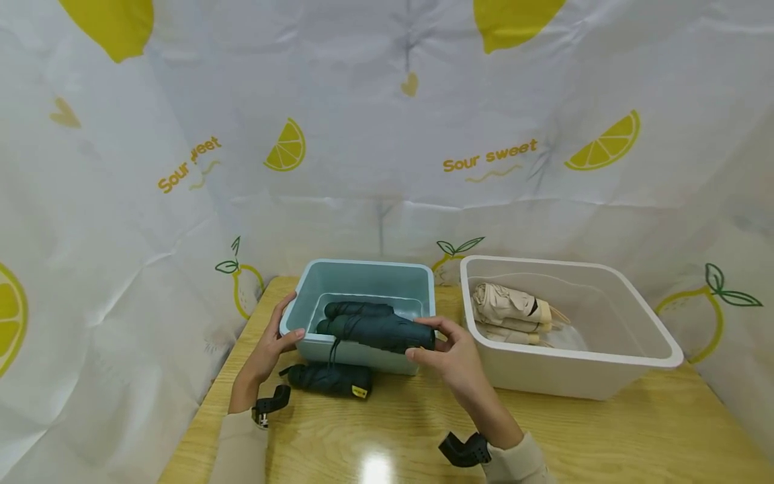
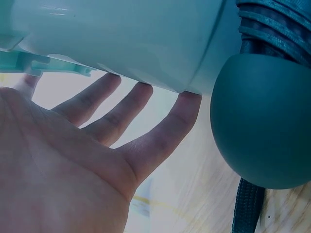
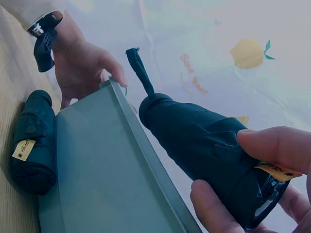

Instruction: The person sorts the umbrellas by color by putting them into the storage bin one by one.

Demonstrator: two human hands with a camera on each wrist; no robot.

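Note:
My right hand [image 1: 453, 353] grips a dark green folded umbrella [image 1: 381, 332] by its wide end, thumb and fingers around it. This umbrella [image 3: 199, 141] lies level above the front rim of a light blue bin [image 1: 357, 263], its wrist strap hanging off the narrow end. With the thumb over the rim and the fingers against the outer wall, my left hand [image 1: 272, 339] holds the bin's left front corner. Inside the bin another dark folded umbrella [image 1: 359, 309] is partly hidden. A third dark green umbrella [image 1: 329, 380] with a yellow tag lies on the table before the bin.
To the right stands a larger white bin [image 1: 562, 376] holding beige folded umbrellas [image 1: 510, 304] at its left end. Both bins rest on a wooden table [image 1: 338, 444]. A lemon-print sheet [image 1: 363, 148] hangs behind and along the sides.

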